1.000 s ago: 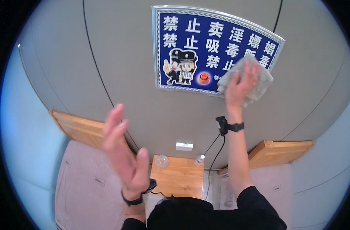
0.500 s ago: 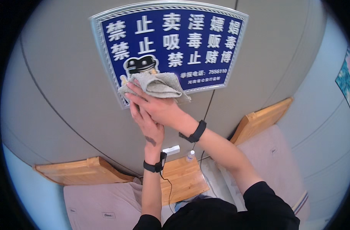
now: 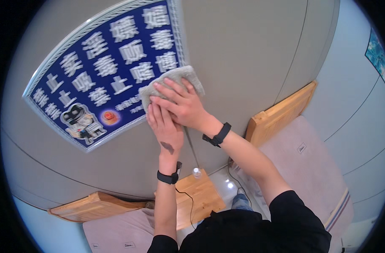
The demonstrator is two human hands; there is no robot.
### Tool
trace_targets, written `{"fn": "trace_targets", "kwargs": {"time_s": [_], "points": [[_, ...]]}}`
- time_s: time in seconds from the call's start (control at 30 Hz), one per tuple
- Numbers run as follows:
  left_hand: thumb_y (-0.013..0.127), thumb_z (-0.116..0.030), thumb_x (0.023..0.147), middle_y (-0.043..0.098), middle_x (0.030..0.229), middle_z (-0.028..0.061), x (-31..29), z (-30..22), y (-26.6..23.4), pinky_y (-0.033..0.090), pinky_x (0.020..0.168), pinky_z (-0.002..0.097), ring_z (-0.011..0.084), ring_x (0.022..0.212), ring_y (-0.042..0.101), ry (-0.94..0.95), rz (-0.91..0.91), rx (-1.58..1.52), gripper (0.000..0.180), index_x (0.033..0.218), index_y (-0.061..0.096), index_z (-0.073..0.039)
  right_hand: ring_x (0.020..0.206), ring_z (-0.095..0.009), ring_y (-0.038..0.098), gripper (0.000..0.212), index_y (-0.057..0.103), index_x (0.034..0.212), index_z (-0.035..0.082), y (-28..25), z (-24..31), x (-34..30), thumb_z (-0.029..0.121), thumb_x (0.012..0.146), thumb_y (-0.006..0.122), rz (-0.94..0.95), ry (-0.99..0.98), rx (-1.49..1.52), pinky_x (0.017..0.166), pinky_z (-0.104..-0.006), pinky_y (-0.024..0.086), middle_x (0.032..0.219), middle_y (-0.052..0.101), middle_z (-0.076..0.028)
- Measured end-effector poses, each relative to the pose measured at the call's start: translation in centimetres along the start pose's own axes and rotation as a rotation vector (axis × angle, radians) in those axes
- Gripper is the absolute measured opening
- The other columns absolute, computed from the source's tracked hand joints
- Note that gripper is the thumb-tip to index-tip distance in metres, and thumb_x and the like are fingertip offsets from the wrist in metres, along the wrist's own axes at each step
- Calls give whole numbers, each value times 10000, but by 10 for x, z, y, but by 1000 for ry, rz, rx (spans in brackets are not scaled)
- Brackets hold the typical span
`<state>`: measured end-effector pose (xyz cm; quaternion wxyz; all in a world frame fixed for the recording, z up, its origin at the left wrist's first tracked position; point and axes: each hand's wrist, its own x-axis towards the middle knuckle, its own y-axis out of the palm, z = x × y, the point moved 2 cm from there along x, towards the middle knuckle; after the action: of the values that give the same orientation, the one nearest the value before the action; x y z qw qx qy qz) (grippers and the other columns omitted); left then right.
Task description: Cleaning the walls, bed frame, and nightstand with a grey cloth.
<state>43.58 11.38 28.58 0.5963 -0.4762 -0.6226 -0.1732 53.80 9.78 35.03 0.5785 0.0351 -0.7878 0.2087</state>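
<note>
A grey cloth lies folded against the lower right corner of a blue fan-shaped sign with a silver frame. My right hand holds the cloth there, its fingers spread over it and pressing it to the sign. Just below and to the left, my left hand has its fingers stretched out, the tips at the cloth's lower edge. The two hands touch or overlap. Both wrists wear black bands. White lettering and a cartoon figure show on the sign; the cloth hides its corner.
Below stands a small wooden table with a clear bottle and a dark cable. Beds with wooden headboards flank it, a left bed and a right bed. The grey panelled wall carries the sign.
The cloth and both hands have gone from the sign's lower left, by the cartoon figure, to its lower right corner. My view has turned, so the sign appears further left and tilted.
</note>
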Motion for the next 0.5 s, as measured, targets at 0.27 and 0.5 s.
{"fn": "trace_targets", "kwargs": {"time_s": [0.27, 0.5], "points": [[589, -230, 906, 311, 1506, 245, -20, -90, 140, 227, 1132, 605, 460, 1389, 279, -7, -148, -1, 670, 1473, 328, 12, 1271, -163, 522, 255, 680, 1140, 268, -57, -126, -76, 255, 891, 627, 31, -45, 92, 1181, -443, 206, 1378, 584, 45], [594, -120, 792, 473, 1421, 152, 19, -219, 259, 289, 1104, 540, 343, 1326, 420, 198, 188, -82, 605, 1383, 473, -65, 1418, -356, 341, 439, 561, 1329, 197, -128, -286, -182, 287, 906, 632, -3, 201, -39, 1163, -560, 202, 1528, 400, -112]]}}
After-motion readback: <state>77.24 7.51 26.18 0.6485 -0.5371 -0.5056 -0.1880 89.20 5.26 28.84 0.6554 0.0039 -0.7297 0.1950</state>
